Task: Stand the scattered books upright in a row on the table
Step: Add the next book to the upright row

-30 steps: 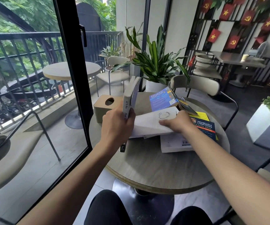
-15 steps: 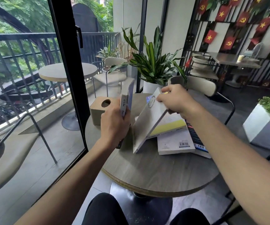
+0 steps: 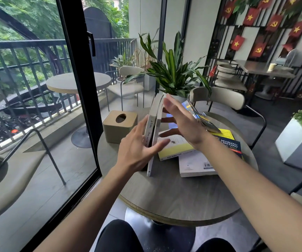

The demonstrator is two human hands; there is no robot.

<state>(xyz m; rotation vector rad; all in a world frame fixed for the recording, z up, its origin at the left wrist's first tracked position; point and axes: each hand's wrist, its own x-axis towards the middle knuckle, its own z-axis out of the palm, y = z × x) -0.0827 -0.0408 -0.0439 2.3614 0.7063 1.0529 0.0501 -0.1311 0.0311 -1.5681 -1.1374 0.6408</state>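
Two pale books [image 3: 153, 131] stand upright side by side on the round wooden table [image 3: 173, 195], near its left side. My left hand [image 3: 137, 151] clasps them loosely, fingers on their left face and thumb across the front edge. My right hand [image 3: 182, 120] is flat with fingers spread, just right of the standing pair; whether it touches them is unclear. Lying flat to the right are a yellow-and-white book [image 3: 175, 150], a white book [image 3: 195, 166] and a dark blue book [image 3: 232, 145]. A floppy dark book [image 3: 205, 122] rests tilted behind my right wrist.
A tan tissue box [image 3: 119, 126] sits on the table left of the upright books. A potted plant [image 3: 173, 77] and a chair [image 3: 219, 97] stand beyond the table. A glass door frame [image 3: 81, 99] runs close on the left.
My right hand lifted the white book off the pile, tipped it upright against the book in my left hand, and let go. My left hand widened to take in both.
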